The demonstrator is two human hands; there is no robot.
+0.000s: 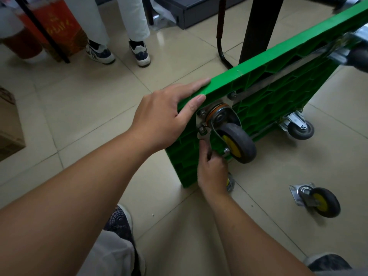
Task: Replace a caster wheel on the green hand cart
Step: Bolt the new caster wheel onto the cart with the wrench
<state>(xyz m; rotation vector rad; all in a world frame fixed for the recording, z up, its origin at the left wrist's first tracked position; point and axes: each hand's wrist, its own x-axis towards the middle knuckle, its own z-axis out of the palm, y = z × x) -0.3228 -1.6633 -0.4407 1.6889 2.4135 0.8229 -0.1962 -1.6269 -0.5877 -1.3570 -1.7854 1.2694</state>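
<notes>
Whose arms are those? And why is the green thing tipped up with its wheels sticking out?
Those arms belong to a person wearing a camera on their head, so you see what they see, looking down. The green cart stands tipped on its side on the tiled floor, showing its underside. The left hand rests on the cart's top edge. The right hand holds a small metal wrench against a bolt beside the mounted wheel. A loose wheel lies on the floor to the right. I cannot tell which wheel is the new one. Someone else in sneakers stands behind.
</notes>
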